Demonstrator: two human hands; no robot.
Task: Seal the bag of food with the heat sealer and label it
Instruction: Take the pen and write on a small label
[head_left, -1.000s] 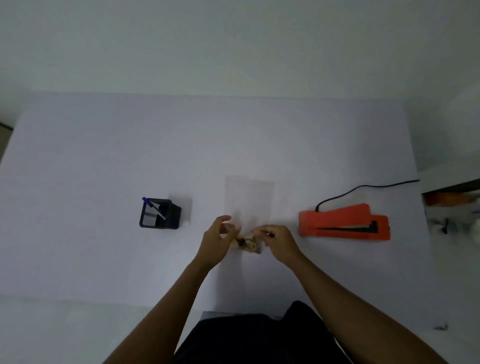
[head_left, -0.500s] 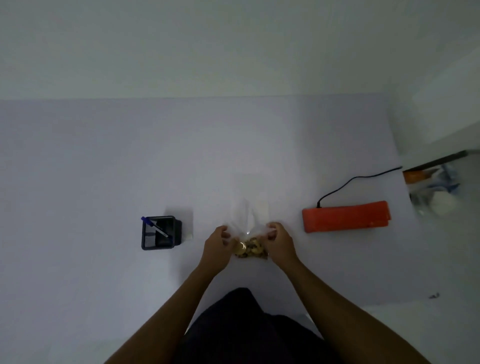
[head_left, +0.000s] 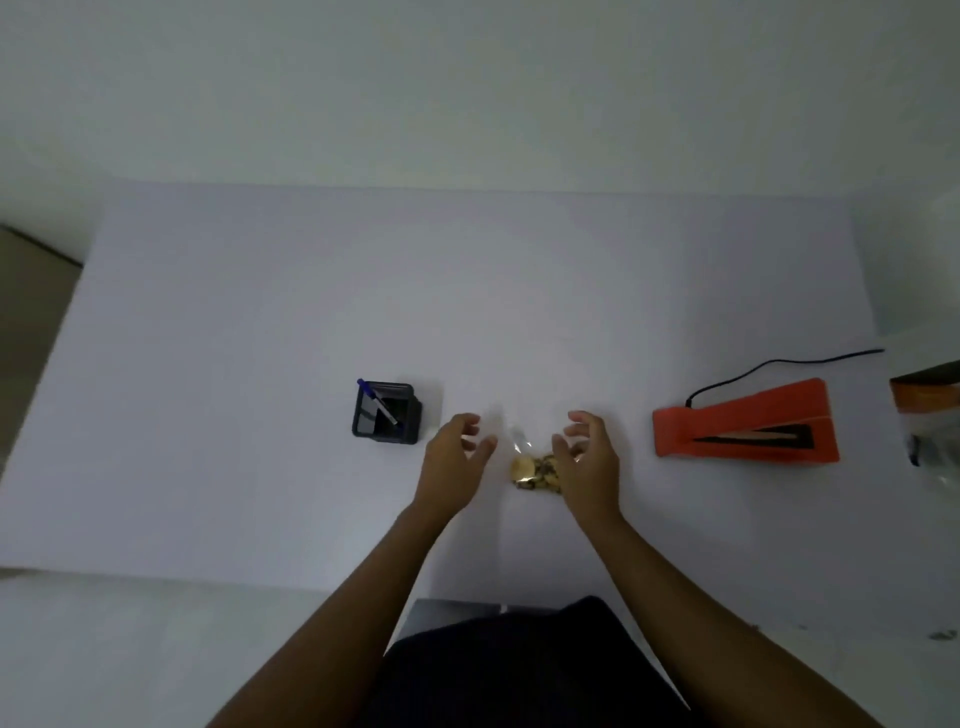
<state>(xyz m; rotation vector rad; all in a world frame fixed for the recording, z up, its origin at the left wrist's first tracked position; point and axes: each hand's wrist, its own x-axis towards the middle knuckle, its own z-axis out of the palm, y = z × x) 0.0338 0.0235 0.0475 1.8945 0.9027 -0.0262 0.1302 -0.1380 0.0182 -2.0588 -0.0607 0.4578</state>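
The left hand (head_left: 453, 457) was spread open, holding nothing. The right hand (head_left: 587, 462), fingers loosely curled, hovered beside the bag of food (head_left: 532, 470); contact was unclear.

I count one clear plastic bag of golden-brown food (head_left: 532, 470) on the one white table (head_left: 260, 322). I see one orange wedge-shaped heat sealer (head_left: 748, 426), with one black power cord (head_left: 769, 365) running from it. There is one black square pen holder (head_left: 385, 414), and in it one blue pen (head_left: 379, 409). Two bare hands are in view, one left hand (head_left: 453, 457) and one right hand (head_left: 589, 460). At the right edge I make out perhaps two or three blurred items; I cannot count them surely.
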